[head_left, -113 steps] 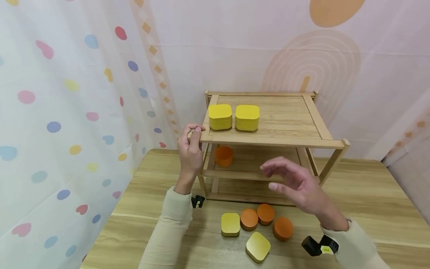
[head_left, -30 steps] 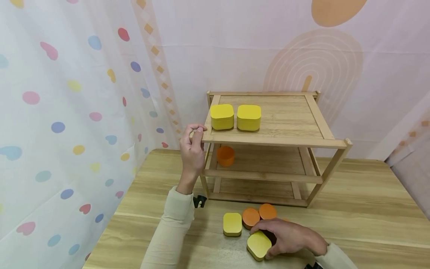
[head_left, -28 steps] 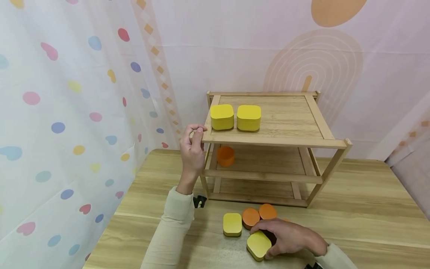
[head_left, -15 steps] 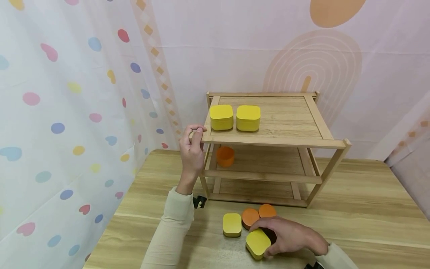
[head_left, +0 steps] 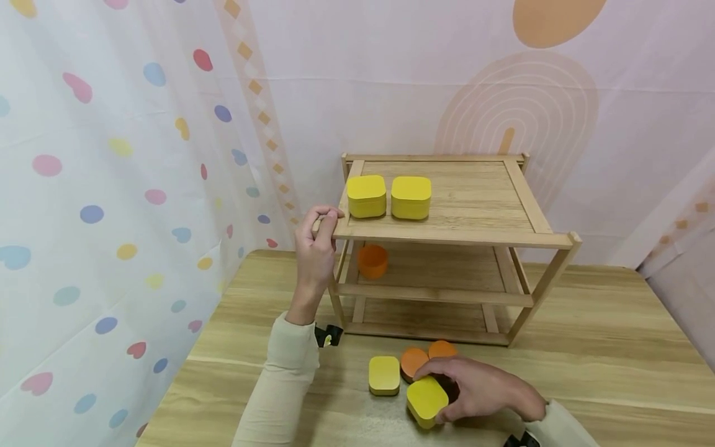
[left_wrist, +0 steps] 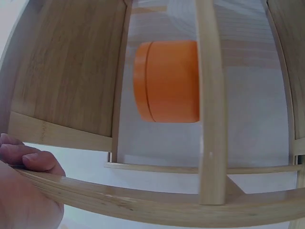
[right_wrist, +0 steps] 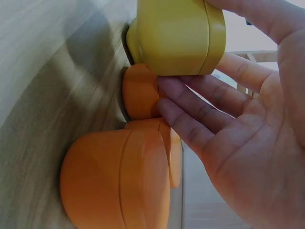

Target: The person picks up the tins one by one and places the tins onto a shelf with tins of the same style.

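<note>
My right hand [head_left: 483,388] pinches a yellow rounded-square tin [head_left: 427,400] between thumb and fingers at the front of the table. In the right wrist view that tin hangs slightly above the tabletop, its lid seam showing. My left hand [head_left: 315,254] grips the front left corner of a wooden three-tier rack [head_left: 447,235]. Another yellow tin [head_left: 384,375] stands left of the held one. Behind are two round orange tins, one left [head_left: 414,361] and one right [head_left: 443,349]. A third orange tin [right_wrist: 114,181] shows in the right wrist view, hidden by my hand in the head view.
Two yellow tins, a left one [head_left: 367,196] and a right one [head_left: 411,198], sit side by side on the rack's top tier. An orange round tin [left_wrist: 169,81] stands at the left of the middle tier. A patterned curtain [head_left: 357,112] hangs behind the table.
My right hand has come down from in front of the rack and taken hold of the yellow tin, which has since risen slightly. The left hand has kept its grip on the rack.
</note>
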Tool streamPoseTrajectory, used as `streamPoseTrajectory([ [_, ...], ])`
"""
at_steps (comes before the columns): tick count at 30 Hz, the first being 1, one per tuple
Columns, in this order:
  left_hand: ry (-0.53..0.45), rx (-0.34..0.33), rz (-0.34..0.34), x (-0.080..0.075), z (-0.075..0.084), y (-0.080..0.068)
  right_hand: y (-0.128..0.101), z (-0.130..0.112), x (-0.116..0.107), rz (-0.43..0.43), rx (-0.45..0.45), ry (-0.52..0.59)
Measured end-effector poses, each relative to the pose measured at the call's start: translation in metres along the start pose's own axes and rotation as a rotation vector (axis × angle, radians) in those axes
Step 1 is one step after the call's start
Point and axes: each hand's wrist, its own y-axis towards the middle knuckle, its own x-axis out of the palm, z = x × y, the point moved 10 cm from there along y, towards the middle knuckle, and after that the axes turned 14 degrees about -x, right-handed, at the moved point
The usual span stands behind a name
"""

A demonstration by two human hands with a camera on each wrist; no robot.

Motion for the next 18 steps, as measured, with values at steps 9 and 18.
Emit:
streamPoseTrajectory([
  [9, 0.045, -0.063, 0.007, 0.001, 0.002, 0.005, 0.001, 0.000, -0.007, 0.068, 0.016, 0.082],
  [18, 0.027, -0.040, 0.005, 0.002, 0.002, 0.005, 0.001, -0.002, -0.019, 0.135, 0.007, 0.103],
])
